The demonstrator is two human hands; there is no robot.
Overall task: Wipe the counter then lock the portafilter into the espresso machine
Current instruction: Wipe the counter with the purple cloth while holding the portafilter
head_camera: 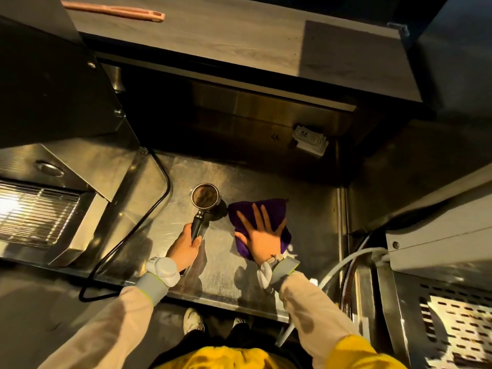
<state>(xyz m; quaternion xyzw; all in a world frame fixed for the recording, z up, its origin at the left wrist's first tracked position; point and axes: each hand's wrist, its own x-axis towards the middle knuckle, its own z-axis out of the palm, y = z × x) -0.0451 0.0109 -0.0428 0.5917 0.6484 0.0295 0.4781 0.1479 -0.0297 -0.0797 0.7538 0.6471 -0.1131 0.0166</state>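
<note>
My left hand is wrapped round the black handle of the portafilter, whose round metal basket holds dark coffee residue and sits just above the steel counter. My right hand lies flat, fingers spread, pressing a purple cloth onto the counter just right of the basket. The espresso machine with its wire drip grate stands at the left.
A black cable loops across the counter's left side and over its front edge. A white packet lies at the back right. White hoses and another machine crowd the right. A wooden shelf runs overhead.
</note>
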